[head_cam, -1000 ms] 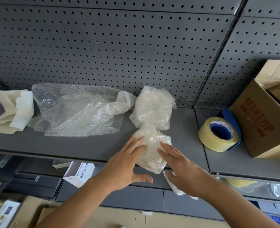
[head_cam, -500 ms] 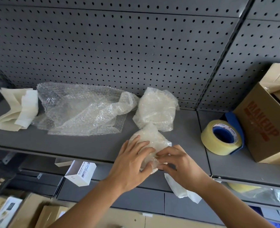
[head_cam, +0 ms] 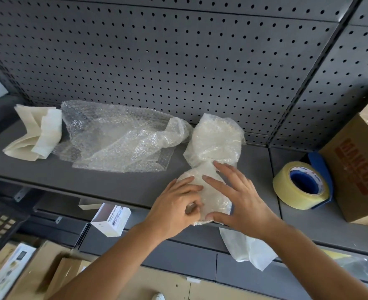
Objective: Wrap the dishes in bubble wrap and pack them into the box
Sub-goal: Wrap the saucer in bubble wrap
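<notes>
The whitish, lumpy bubble-wrapped dish bundle (head_cam: 213, 191) sits at the near edge of the grey metal shelf (head_cam: 114, 180), about mid-scene, right under both my hands. My left hand (head_cam: 176, 204) has its fingers curled in on the bundle's left side, pinching a bit of loose wrap as far as I can tell. My right hand (head_cam: 241, 195) is flat and spread over the right side with the thumb along the near end, pressing rather than grabbing.

Step-wise, I'd say I'm finishing the wrap on this one: tucking the loose flaps in and holding them down. I can't see any tape on it. So the next move probably calls for keeping one hand on the fold while the other reaches right for the yellowish tape roll with the blue core (head_cam: 302, 185). Otherwise the wrap will likely spring open. Then it goes into the brown cardboard box with red MAKEUP lettering (head_cam: 356, 176) on the right.

The bundle's long axis runs near to far, leaning a touch right. The far end points at the dark perforated back panel (head_cam: 178, 61) and looks to touch a second round wrapped dish (head_cam: 215, 139) just behind it. The near end sits at the shelf lip.

Further left there's a crumpled loose sheet of clear bubble wrap (head_cam: 118, 144), then folded cream foam sheets (head_cam: 36, 133).
</notes>
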Action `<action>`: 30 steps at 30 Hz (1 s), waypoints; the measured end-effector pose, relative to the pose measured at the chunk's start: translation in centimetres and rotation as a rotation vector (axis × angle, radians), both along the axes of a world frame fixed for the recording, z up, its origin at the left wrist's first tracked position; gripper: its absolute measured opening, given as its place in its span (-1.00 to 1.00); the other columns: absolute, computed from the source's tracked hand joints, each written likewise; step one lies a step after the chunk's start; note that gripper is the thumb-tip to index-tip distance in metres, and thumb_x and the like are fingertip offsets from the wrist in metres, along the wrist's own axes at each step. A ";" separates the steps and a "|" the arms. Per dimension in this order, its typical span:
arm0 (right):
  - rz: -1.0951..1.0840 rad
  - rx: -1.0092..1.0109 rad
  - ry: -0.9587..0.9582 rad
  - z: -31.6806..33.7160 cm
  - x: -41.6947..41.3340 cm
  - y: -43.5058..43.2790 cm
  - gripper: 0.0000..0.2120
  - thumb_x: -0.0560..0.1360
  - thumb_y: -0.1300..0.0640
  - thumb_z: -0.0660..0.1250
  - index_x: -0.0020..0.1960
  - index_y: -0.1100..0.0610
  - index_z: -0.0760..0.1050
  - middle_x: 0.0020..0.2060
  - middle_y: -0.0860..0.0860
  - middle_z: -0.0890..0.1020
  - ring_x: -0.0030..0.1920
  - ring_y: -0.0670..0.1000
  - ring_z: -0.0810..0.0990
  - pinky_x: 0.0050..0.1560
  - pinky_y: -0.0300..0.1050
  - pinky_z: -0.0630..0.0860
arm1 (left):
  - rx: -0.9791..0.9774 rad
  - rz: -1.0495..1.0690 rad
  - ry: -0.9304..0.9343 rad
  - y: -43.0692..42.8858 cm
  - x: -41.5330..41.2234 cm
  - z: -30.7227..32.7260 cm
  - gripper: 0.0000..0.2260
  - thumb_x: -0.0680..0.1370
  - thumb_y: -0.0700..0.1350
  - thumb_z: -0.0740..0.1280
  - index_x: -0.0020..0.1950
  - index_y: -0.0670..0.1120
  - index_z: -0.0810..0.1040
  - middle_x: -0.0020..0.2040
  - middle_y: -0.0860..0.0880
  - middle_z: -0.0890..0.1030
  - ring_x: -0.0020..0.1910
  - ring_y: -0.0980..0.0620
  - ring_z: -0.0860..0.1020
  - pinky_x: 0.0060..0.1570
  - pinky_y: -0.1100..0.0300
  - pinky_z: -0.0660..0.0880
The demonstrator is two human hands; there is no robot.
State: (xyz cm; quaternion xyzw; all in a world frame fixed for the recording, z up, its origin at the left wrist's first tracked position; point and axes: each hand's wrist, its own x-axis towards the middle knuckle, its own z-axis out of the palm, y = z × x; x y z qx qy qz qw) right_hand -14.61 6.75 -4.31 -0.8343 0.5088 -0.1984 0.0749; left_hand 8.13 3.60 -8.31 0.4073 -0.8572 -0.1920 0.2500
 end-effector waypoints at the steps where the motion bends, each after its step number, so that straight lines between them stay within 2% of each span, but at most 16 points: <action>1: 0.043 0.079 0.057 0.3 -0.2 -0.5 -0.14 0.40 -0.49 0.29 0.60 -0.22 0.14 0.64 -0.09 -0.04 0.63 0.02 -0.09 0.50 -0.03 0.05 | 0.022 -0.023 0.002 -0.2 0.3 0.0 -0.85 0.52 0.07 0.31 -0.09 0.07 0.64 0.32 0.17 0.59 0.53 0.15 0.32 0.52 0.00 0.27; 3: 0.105 0.206 0.116 0.4 -0.5 -1.5 -0.05 0.35 -0.54 0.27 0.60 -0.29 -0.04 0.61 -0.22 -0.22 0.60 -0.08 -0.31 0.58 0.01 -0.09 | 0.069 -0.064 -0.002 -0.8 0.8 0.2 -0.78 0.53 0.12 0.27 -0.05 0.06 0.65 0.34 0.18 0.58 0.54 0.21 0.28 0.56 0.07 0.19; 5: 0.142 0.267 0.118 0.5 -0.6 -2.0 -0.01 0.32 -0.52 0.32 0.58 -0.33 -0.10 0.59 -0.30 -0.21 0.58 -0.16 -0.34 0.61 0.05 -0.08 | 0.101 -0.100 -0.017 -1.3 1.2 0.5 -0.75 0.54 0.14 0.26 -0.03 0.05 0.65 0.35 0.19 0.57 0.54 0.27 0.24 0.58 0.14 0.11; 9: 0.179 0.475 0.118 1.8 -1.1 -1.9 0.12 0.23 -0.42 0.50 0.55 -0.42 -0.16 0.54 -0.42 -0.24 0.51 -0.28 -0.44 0.51 -0.13 -0.22 | 0.145 -0.147 -0.042 -2.0 1.6 1.1 -0.84 0.56 0.06 0.33 -0.06 0.03 0.65 0.34 0.18 0.58 0.54 0.33 0.20 0.57 0.23 0.03; 11: 0.194 0.506 0.188 2.1 -2.0 -1.8 0.07 0.26 -0.34 0.54 0.52 -0.49 -0.12 0.53 -0.45 -0.25 0.51 -0.29 -0.43 0.49 -0.16 -0.19 | 0.146 -0.160 -0.042 -2.2 1.8 1.1 -0.91 0.57 -0.01 0.39 -0.07 0.01 0.65 0.33 0.18 0.58 0.54 0.32 0.21 0.57 0.24 0.01; 13: 0.228 0.425 0.152 1.4 -2.6 -2.1 -0.17 0.35 -0.27 0.51 0.48 -0.48 0.13 0.57 -0.41 -0.11 0.56 -0.27 -0.29 0.56 -0.13 -0.04 | 0.143 -0.161 -0.032 -2.3 2.0 1.0 -0.91 0.57 -0.03 0.41 -0.09 -0.01 0.64 0.35 0.19 0.58 0.54 0.32 0.20 0.56 0.28 -0.02; 15: 0.229 0.310 0.023 0.1 -3.1 -2.5 -0.45 0.41 -0.32 0.40 0.38 -0.33 0.45 0.57 -0.28 0.18 0.60 -0.21 -0.06 0.57 0.01 0.18 | 0.143 -0.159 -0.017 -2.3 2.0 0.9 -0.86 0.56 0.02 0.36 -0.10 -0.02 0.64 0.35 0.21 0.57 0.54 0.33 0.20 0.55 0.30 -0.03; 16: 0.205 0.285 -0.048 -0.5 -3.2 -2.7 -0.53 0.43 -0.35 0.34 0.30 -0.26 0.56 0.53 -0.24 0.30 0.60 -0.18 0.05 0.54 0.04 0.24 | 0.132 -0.156 -0.015 -2.2 1.9 0.9 -0.82 0.55 0.06 0.33 -0.09 -0.01 0.64 0.34 0.21 0.58 0.54 0.33 0.21 0.55 0.31 -0.03; 18: 0.159 0.243 -0.156 -1.5 -2.8 -3.0 -0.60 0.48 -0.33 0.29 0.13 -0.14 0.68 0.39 -0.23 0.47 0.55 -0.16 0.18 0.49 -0.06 0.29 | 0.111 -0.141 -0.018 -1.9 1.7 1.1 -0.81 0.54 0.08 0.28 -0.07 0.01 0.62 0.33 0.20 0.59 0.53 0.32 0.23 0.55 0.30 0.00; 20: 0.131 0.165 -0.215 -2.3 -2.1 -3.0 -0.63 0.50 -0.26 0.31 0.00 -0.02 0.71 0.25 -0.20 0.57 0.47 -0.14 0.29 0.43 -0.20 0.30 | 0.130 -0.099 -0.008 -1.5 1.6 1.4 -0.89 0.53 -0.01 0.33 0.02 0.02 0.57 0.33 0.22 0.56 0.51 0.31 0.25 0.54 0.29 0.05; 21: 0.102 0.139 -0.246 -2.7 -1.8 -2.9 -0.63 0.49 -0.24 0.32 -0.05 0.03 0.70 0.19 -0.17 0.60 0.42 -0.10 0.35 0.40 -0.26 0.30 | 0.150 -0.071 0.004 -1.2 1.5 1.7 -0.84 0.53 -0.06 0.36 0.10 0.03 0.53 0.36 0.24 0.52 0.49 0.30 0.28 0.52 0.30 0.11; 24: 0.006 0.080 -0.272 -3.3 -1.0 -2.9 -0.62 0.48 -0.22 0.35 -0.07 0.09 0.70 0.09 -0.15 0.63 0.27 -0.03 0.43 0.30 -0.28 0.34 | 0.188 0.026 0.054 -0.4 1.2 2.1 -0.53 0.50 -0.09 0.42 0.39 0.05 0.40 0.46 0.26 0.36 0.44 0.29 0.33 0.35 0.36 0.32; 27: -0.036 0.039 -0.290 -3.7 -0.2 -2.9 -0.62 0.50 -0.18 0.34 -0.03 0.12 0.70 0.00 -0.12 0.62 0.18 -0.03 0.44 0.23 -0.38 0.35 | 0.205 0.125 0.075 0.4 1.2 2.1 -0.35 0.52 -0.05 0.43 0.56 0.06 0.24 0.48 0.23 0.32 0.41 0.31 0.33 0.29 0.52 0.26; 30: -0.062 0.024 -0.292 -3.9 0.3 -2.8 -0.68 0.51 -0.11 0.39 -0.03 0.14 0.70 -0.03 -0.10 0.61 0.14 -0.05 0.42 0.18 -0.42 0.36 | 0.185 0.148 0.043 1.0 1.1 1.8 -0.31 0.56 -0.02 0.39 0.62 0.05 0.16 0.53 0.21 0.27 0.46 0.29 0.26 0.35 0.56 0.14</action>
